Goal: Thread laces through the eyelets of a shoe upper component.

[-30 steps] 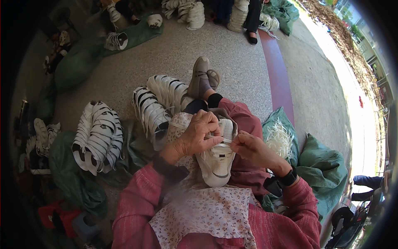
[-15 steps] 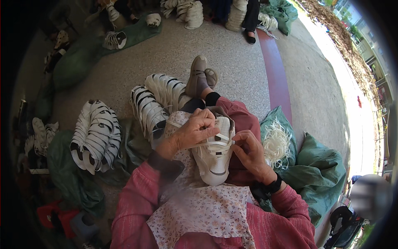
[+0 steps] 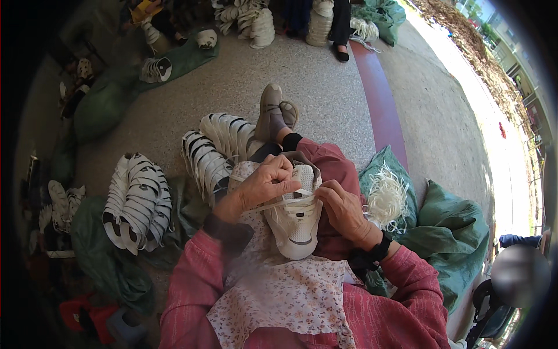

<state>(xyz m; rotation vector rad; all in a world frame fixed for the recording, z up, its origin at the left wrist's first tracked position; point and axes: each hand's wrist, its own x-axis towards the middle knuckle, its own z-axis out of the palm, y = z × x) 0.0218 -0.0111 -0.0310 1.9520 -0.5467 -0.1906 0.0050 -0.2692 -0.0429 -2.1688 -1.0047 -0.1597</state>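
Note:
A white sneaker upper [image 3: 297,230] with a perforated tongue lies across my lap, its rounded toe toward me. White shoelace [image 3: 268,206] crosses its front and trails off to the left. My left hand [image 3: 268,181] is closed in a pinch above the left eyelet side, with lace at its fingers. At the right eyelet edge, my right hand [image 3: 344,214] has thumb and fingertips pressed together; what they grip is hidden behind the fingers. A floral apron [image 3: 285,296] covers my lap beneath the upper.
Nested stacks of white shoe uppers [image 3: 139,200] stand at left, with more uppers [image 3: 209,163] by my left leg. A bundle of white laces [image 3: 386,198] rests on green sacking [image 3: 453,232] at right. A person's dark-shoed foot [image 3: 341,53] and other stacks are at the far side.
My right thumb and fingertips have come together at the upper's right edge; they were apart before. My left hand stays pinched in about the same place. The whole view has shifted slightly.

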